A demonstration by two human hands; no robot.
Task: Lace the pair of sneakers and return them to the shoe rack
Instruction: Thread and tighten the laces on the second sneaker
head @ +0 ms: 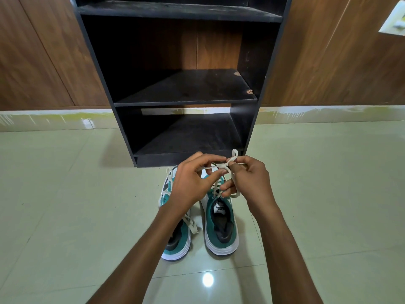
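Two teal and white sneakers stand side by side on the floor, heels toward me. Over the right sneaker (221, 224), my left hand (192, 183) and my right hand (247, 178) both pinch its cream lace (221, 166), which is crossed between my fingers with a loop sticking up by my right thumb. The lace runs down to the top eyelets. The left sneaker (175, 242) lies partly under my left forearm, its cream lace (190, 224) hanging loose over the side. The black shoe rack (186, 102) stands just beyond the shoes.
The rack's shelves hold nothing and its lowest shelf (188, 139) sits just behind my hands. Glossy pale floor tiles (317, 194) spread out on both sides. Wood-panelled wall (43, 62) runs behind the rack, with a white switch plate (394, 20) at the top right.
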